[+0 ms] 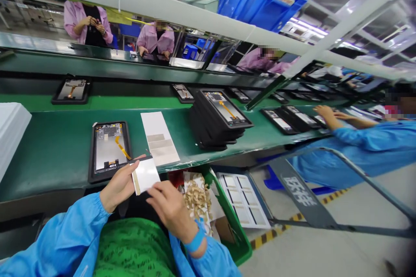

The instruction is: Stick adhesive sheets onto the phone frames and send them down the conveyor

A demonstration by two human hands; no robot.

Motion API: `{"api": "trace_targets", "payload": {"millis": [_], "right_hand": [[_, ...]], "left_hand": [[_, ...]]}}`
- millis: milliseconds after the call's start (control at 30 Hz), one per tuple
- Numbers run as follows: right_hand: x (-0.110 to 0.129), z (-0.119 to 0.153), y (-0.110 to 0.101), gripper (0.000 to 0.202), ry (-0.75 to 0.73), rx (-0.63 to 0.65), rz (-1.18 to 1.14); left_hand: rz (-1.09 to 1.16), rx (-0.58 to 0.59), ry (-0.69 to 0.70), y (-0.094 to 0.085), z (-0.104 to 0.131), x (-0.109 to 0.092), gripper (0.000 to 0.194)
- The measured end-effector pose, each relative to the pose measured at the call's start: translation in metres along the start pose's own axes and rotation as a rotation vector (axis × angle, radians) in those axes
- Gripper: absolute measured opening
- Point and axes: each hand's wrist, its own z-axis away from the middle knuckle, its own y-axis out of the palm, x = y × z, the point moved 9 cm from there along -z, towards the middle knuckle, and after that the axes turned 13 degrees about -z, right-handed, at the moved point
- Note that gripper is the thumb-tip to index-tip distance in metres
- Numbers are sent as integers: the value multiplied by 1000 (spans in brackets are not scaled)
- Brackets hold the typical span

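My left hand [121, 184] grips a flat white battery pack [147, 174] by its left side, thumb on top. The pack has a dark strip along its far edge and a tan strip along its left edge. My right hand [172, 207] has its fingers bent at the pack's lower right corner, closed on it; the exact fingertip contact is partly hidden. Just beyond my left hand lies an opened tablet [105, 149] in a black frame, with its circuit board and orange ribbon cable showing. Beside it is a white sheet [159, 131] with greyish-beige strips.
A stack of black-framed tablets [221, 116] stands right of the sheet. Below the bench edge are a green bin [240, 242] with tan scraps and a white tray [260, 214] of flat packs. A cart handle [367, 177] and a co-worker's blue sleeve [367, 138] are at right.
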Motion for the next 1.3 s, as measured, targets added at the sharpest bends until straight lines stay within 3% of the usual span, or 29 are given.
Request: {"api": "trace_targets", "payload": {"millis": [67, 133, 200, 300, 500, 567, 667, 733, 800, 867, 933, 1000, 1100, 1200, 1300], "right_hand": [[26, -14, 14, 15, -122, 48, 63], [37, -18, 24, 10, -201, 55, 183], [40, -16, 30, 8, -274, 60, 292], [41, -13, 33, 22, -348, 108, 378], [32, -14, 44, 26, -296, 153, 431], [13, -14, 44, 24, -190, 75, 336], [-27, -1, 15, 17, 119, -237, 90], [-61, 31, -16, 19, 403, -502, -41], [-93, 71, -41, 25, 604, -655, -114], [-128, 112, -57, 21, 796, -662, -52], [-159, 144, -58, 18, 966, -477, 101], [-173, 161, -56, 17, 1005, -364, 220], [-161, 143, -47, 25, 866, -373, 58], [-133, 89, -28, 33, 724, -385, -425], [-98, 24, -6, 36, 582, -286, -849]], "left_hand": [[-30, -25, 17, 2, 1, 4, 54], [-70, -47, 19, 1, 5, 9, 60], [-131, -71, -11, -5, 7, 14, 70], [-267, -111, -139, -18, -1, 22, 83], [-456, -57, -301, -18, -14, 35, 98], [-444, -13, -326, -12, -9, 41, 97], [-315, 74, -320, 4, 8, 48, 87], [-200, 139, -293, 20, 19, 49, 78], [-107, 198, -256, 34, 24, 46, 68], [-47, 213, -213, 39, 22, 41, 61], [-34, 173, -168, 34, 18, 36, 58], [-76, 120, -111, 26, 16, 32, 56], [-184, 92, -28, 21, 19, 24, 59], [-244, 113, 13, 22, 24, 12, 57], [-227, 105, 1, 16, 28, 3, 47]]}}
